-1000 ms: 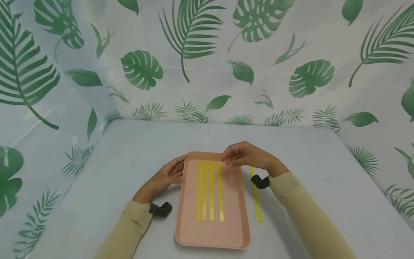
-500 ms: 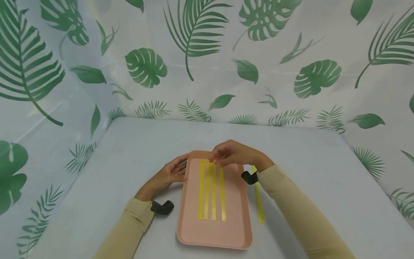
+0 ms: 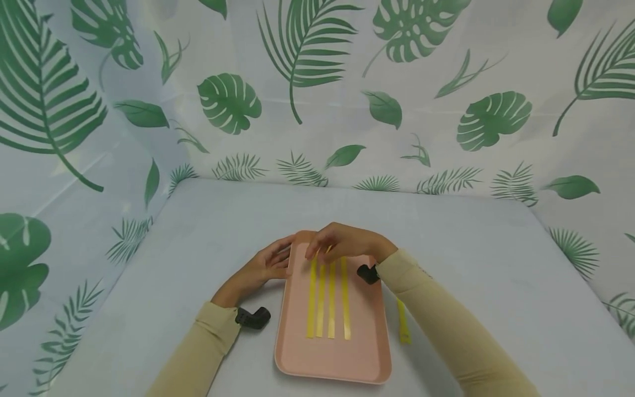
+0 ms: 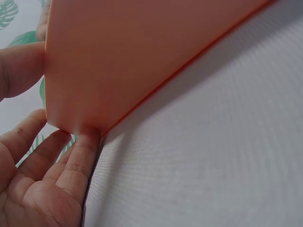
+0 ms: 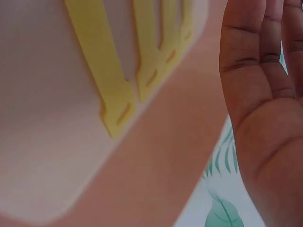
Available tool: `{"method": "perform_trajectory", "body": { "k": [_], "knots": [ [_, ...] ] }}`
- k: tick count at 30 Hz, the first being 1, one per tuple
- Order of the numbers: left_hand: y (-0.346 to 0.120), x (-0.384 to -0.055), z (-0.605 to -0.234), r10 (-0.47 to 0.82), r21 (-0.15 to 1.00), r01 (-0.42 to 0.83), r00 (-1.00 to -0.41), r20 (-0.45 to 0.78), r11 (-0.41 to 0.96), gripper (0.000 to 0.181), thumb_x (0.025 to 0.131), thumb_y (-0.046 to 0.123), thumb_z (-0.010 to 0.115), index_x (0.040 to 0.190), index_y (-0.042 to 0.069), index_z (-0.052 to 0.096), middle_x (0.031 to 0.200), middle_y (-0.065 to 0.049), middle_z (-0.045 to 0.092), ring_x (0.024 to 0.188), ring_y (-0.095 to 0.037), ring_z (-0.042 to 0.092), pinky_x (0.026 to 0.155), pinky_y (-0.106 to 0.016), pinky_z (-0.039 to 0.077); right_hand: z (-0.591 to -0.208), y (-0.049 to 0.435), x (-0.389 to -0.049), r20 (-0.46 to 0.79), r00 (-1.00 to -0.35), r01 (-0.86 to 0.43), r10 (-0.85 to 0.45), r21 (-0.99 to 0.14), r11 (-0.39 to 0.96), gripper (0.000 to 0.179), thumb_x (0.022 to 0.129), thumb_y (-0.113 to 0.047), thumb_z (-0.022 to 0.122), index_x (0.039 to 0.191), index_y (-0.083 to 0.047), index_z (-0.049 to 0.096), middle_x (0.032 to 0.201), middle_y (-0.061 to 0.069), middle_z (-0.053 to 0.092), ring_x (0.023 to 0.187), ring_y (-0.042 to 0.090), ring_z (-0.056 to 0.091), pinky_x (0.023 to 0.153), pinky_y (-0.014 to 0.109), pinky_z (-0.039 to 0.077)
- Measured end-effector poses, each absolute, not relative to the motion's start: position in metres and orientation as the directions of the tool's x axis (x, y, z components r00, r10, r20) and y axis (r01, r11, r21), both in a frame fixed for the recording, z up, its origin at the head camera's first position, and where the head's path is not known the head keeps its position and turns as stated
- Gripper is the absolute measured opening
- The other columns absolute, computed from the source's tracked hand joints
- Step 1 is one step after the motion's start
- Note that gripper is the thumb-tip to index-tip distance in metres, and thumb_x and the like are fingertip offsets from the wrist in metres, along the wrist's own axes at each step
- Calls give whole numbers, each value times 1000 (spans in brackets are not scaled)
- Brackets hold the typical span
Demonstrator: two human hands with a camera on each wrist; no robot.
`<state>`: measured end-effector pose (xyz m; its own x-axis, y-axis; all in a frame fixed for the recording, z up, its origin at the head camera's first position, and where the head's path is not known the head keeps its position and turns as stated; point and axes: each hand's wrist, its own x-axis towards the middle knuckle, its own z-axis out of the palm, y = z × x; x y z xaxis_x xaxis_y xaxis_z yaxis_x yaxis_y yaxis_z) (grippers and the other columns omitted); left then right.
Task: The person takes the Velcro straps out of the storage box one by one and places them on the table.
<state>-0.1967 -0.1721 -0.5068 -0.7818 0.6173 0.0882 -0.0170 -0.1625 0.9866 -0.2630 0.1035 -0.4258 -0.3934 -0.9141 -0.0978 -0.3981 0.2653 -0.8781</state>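
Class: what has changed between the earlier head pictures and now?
The right hand has moved leftward over the tray, fingertips going from near the rightmost strip to near the leftmost strip. The right sleeve now hides more of the lone strip beside the tray. Nothing is visibly grasped or released. The left hand stays at the tray's left side; the four yellow strips keep their places.

Soft, dim light leaves faint shadows beside the tray (image 3: 329,364), and both wrist views look hazy.
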Motion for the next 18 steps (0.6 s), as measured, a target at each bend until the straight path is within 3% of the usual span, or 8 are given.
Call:
{"method": "perform_trajectory", "body": {
  "k": [8, 15, 18],
  "knots": [
    [-174, -197, -507, 615, 987, -24, -784, 79, -158, 89, 98, -5, 69, 170, -7, 16, 178, -27, 13, 162, -48, 20, 117, -24, 45, -437, 94, -266, -154, -355, -353, -922, -891, 285, 25, 95, 18, 62, 118, 15, 71, 113, 27, 75, 93, 38, 74, 92, 34, 59],
    [-173, -196, -505, 601, 991, -31, -797, 55, -131, 89, 97, -5, 69, 171, -4, 18, 178, -25, 14, 162, -45, 21, 119, -26, 43, -444, 83, -265, -212, -389, -397, -897, -840, 371, 20, 94, 6, 77, 114, 5, 79, 114, 11, 78, 93, 12, 69, 89, 28, 58],
    [-174, -197, -505, 599, 991, -37, -799, 47, -126, 89, 97, -5, 68, 171, -3, 19, 178, -24, 15, 163, -44, 21, 119, -26, 43, -444, 78, -264, -272, -414, -403, -869, -801, 443, 21, 92, 7, 78, 110, -3, 81, 114, 2, 77, 89, 9, 63, 83, 24, 55]
  ]
}}
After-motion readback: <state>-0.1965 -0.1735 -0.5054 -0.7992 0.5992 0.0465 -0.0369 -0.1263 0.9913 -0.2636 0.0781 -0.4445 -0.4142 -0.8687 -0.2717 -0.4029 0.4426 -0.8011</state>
